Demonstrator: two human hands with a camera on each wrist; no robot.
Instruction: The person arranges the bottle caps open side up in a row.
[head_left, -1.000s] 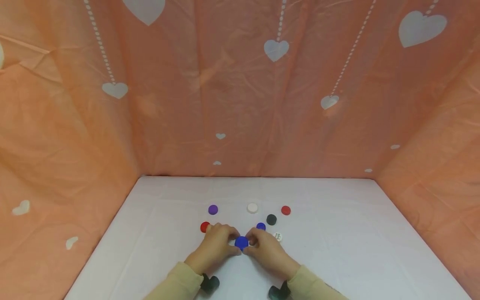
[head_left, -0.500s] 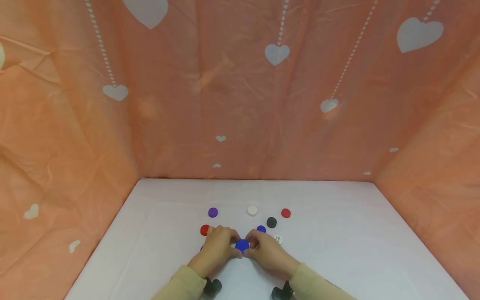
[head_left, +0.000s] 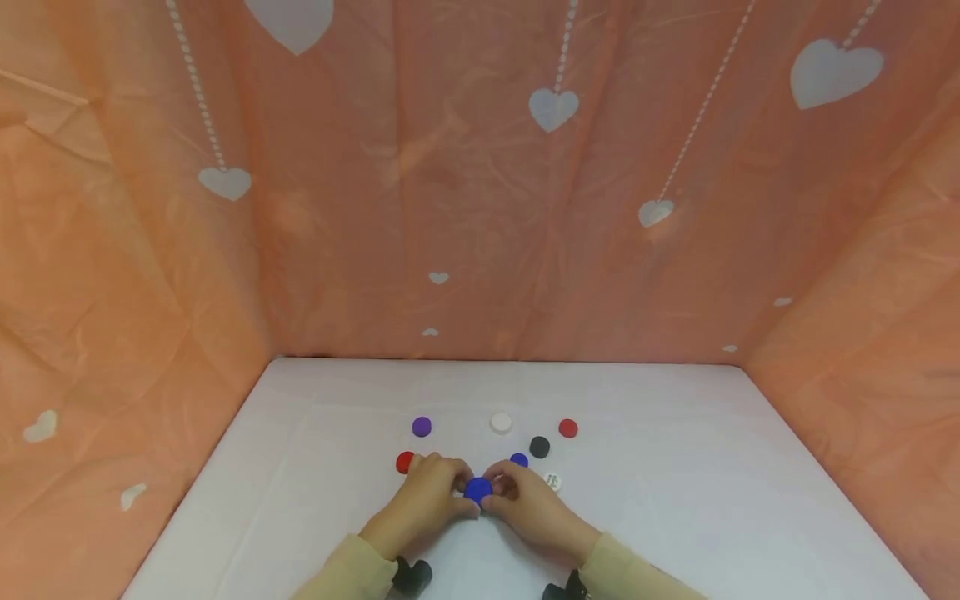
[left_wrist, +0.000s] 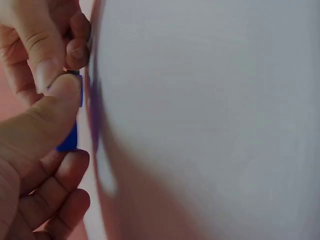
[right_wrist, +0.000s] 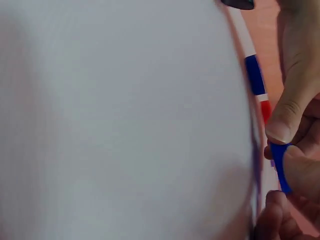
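In the head view, a blue round cap [head_left: 477, 490] sits between my two hands near the middle front of the table. My left hand [head_left: 427, 497] pinches its left side between thumb and fingers. From the other side, my right hand [head_left: 532, 502] grips the edge with thumb and bent fingers. Seen edge-on in the left wrist view, the cap [left_wrist: 69, 138] is partly covered by the left thumb [left_wrist: 50, 107]. In the right wrist view, both thumbs press on the blue cap [right_wrist: 281, 167], which is held above the white surface.
Beyond the hands lie a red cap [head_left: 405, 462], purple cap [head_left: 422, 427], white cap [head_left: 501, 423], second red cap [head_left: 568, 428], black cap [head_left: 539, 447], smaller-looking blue cap [head_left: 519, 459] and printed white cap [head_left: 552, 482]. Orange cloth walls [head_left: 480, 250] enclose the white table [head_left: 675, 467].
Both hands keep their hold on the blue cap with barely any motion. The whole head view has shifted slightly.
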